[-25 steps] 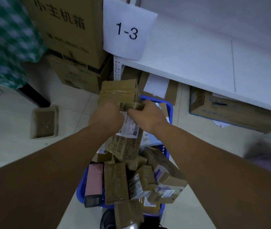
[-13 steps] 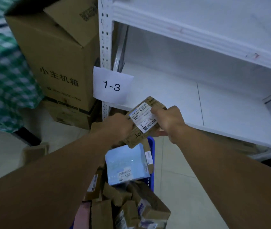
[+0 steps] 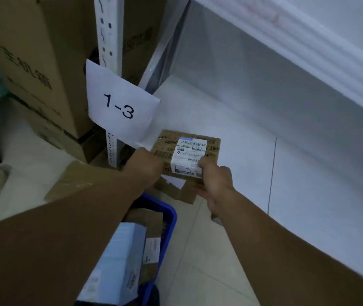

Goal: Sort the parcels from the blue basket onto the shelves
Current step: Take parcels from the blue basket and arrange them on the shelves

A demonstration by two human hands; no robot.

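The right hand [image 3: 217, 184] pinches the parcel [image 3: 189, 149] at its near right corner, thumb pressed on top of the white shipping label [image 3: 188, 159] and the other fingers curled underneath, out of view; the left hand [image 3: 144, 170] grips the near left edge, its fingers hidden behind the knuckles, so how they lie cannot be told; the two-handed hold keeps the flat brown box level with the label up, probably so the code can be read against the shelf number; the parcel hangs between the hands at the front lip of the white shelf [image 3: 253, 164], and whether it touches the board cannot be told; just beyond the left fingers, the paper sign "1-3" [image 3: 120, 104] hangs on the perforated upright [image 3: 108, 29], which suggests this is the intended slot; below the fingers, another carton [image 3: 176, 191] sits under the shelf, mostly covered; nearer the body, the blue basket [image 3: 167, 219] holds a pale blue box [image 3: 120, 250] and brown parcels, largely cut off by the left forearm; the label print is too small to read; large cartons [image 3: 32, 62] stand far left.
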